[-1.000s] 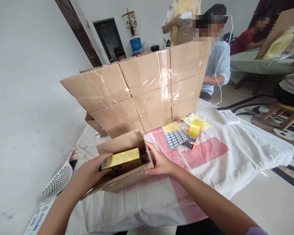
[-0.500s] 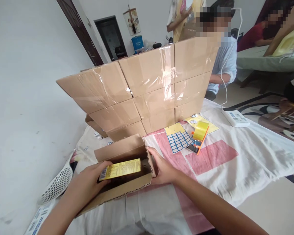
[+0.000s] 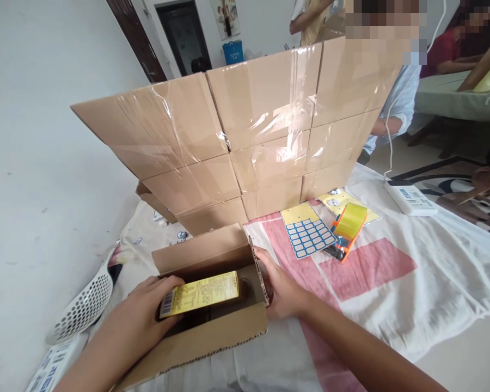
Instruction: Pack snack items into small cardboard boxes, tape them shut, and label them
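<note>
An open cardboard box (image 3: 228, 340) lies in front of me on the cloth with its flaps raised. My left hand (image 3: 149, 305) reaches over its left part, fingers closed round the end of a small yellow printed carton (image 3: 204, 291). The carton is tilted slightly at the mouth of the box, and its underside is hidden. At the box's right end, my right hand (image 3: 281, 283) grips the wall and flap, thumb near the top edge. The right fingertips are partly out of sight behind the cardboard.
A wall of taped cartons (image 3: 265, 125) stands just behind the box. To the right lie a label sheet (image 3: 310, 239), a tape dispenser (image 3: 350, 226) and a white power strip (image 3: 412, 198). At left are a white perforated scoop (image 3: 84, 305) and other people stay beyond the cartons.
The view has tilted down and moved closer to the cartons. Both hands keep their grips; the yellow carton sits much as before at the box's mouth.
</note>
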### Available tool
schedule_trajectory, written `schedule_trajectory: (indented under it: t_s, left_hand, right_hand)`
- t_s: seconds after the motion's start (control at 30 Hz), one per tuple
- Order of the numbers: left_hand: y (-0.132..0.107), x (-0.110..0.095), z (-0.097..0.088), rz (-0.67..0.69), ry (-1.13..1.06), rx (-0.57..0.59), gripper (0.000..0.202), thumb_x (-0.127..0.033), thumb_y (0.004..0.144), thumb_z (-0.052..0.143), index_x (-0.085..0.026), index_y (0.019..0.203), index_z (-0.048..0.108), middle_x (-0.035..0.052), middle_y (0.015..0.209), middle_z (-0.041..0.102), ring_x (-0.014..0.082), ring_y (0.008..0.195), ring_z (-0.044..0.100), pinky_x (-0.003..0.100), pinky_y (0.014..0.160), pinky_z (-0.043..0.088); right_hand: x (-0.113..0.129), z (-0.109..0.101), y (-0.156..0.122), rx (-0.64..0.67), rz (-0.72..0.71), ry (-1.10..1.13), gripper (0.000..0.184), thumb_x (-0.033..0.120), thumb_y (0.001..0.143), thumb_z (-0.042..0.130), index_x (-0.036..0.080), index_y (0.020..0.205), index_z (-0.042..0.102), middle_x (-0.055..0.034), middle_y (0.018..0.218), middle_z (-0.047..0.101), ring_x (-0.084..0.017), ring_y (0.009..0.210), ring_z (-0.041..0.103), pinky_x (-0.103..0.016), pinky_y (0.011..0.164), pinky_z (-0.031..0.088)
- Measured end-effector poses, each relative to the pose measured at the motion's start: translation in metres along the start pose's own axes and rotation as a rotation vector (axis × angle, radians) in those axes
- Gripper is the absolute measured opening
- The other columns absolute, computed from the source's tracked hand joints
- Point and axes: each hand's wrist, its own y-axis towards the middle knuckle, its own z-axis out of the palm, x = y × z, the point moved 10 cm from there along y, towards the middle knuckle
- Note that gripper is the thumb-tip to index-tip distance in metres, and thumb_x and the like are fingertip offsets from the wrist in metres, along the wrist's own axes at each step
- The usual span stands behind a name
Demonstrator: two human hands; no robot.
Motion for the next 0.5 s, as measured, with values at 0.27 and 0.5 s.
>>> schedule_trajectory:
  t_s: [0.27,0.5]
  left_hand:
    - [0.001,0.007,-0.001,0.015,-0.034,-0.042,0.046,-0.045,0.081,0.065,-0.037,0.126,0.063,0.0027,0.127,0.067,0.0297,0.111,0.066,0.038,0.092,0.051]
    - [0.001,-0.013,-0.013,0.013,-0.038,-0.077,0.042,-0.034,0.077,0.070,-0.034,0.119,0.068,0.0032,0.117,0.070,0.0271,0.100,0.068,0.038,0.086,0.053]
  right_hand:
    - [-0.002,0.001,-0.002,0.006,0.024,0.007,0.135,0.046,0.057,0.094,0.032,0.162,0.010,-0.0125,0.168,0.018,-0.039,0.156,0.020,-0.055,0.128,0.024]
    - [0.009,-0.001,0.000,-0.027,0.012,-0.007,0.134,0.042,0.057,0.094,0.028,0.162,0.011,-0.0154,0.165,0.025,-0.041,0.153,0.026,-0.057,0.125,0.030]
